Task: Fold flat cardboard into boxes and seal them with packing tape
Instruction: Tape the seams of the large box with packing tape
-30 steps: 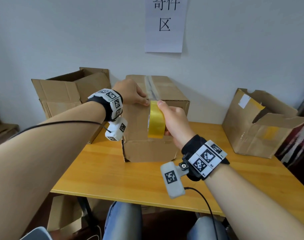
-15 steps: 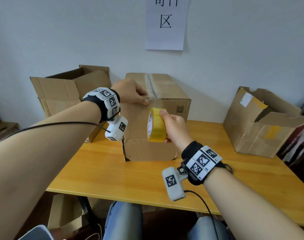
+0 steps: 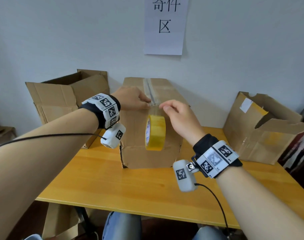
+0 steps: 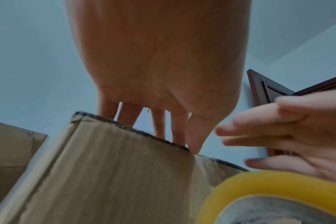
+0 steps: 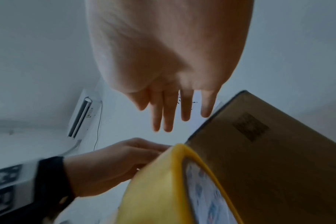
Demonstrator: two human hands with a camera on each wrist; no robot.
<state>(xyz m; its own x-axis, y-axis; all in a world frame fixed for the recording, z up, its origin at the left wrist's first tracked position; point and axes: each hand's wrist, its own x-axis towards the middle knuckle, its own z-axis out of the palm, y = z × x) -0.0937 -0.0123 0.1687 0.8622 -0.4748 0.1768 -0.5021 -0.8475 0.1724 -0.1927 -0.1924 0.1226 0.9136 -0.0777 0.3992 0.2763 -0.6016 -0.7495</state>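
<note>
A closed cardboard box (image 3: 135,153) stands on the wooden table (image 3: 113,184), with clear tape along its top seam. My left hand (image 3: 144,101) lies on the box top with straight fingers, and its thumb presses the tape at the front top edge (image 4: 194,145). A yellow tape roll (image 3: 155,132) hangs against the box's front face from a strip running up to that edge. It also fills the lower corner of the wrist views (image 4: 278,189) (image 5: 159,189). My right hand (image 3: 166,108) hovers at the top edge just right of the strip, fingers straight (image 5: 173,115), holding nothing.
An open cardboard box (image 3: 61,97) stands at the back left, and a torn one (image 3: 262,132) at the right on the table. A paper sign (image 3: 165,25) hangs on the wall behind. Flat cardboard (image 3: 59,220) leans under the table near my knees.
My right hand pulled the roll down the front face, then let go of it and rose to the top edge. The roll now hangs by its strip. My left hand stayed.
</note>
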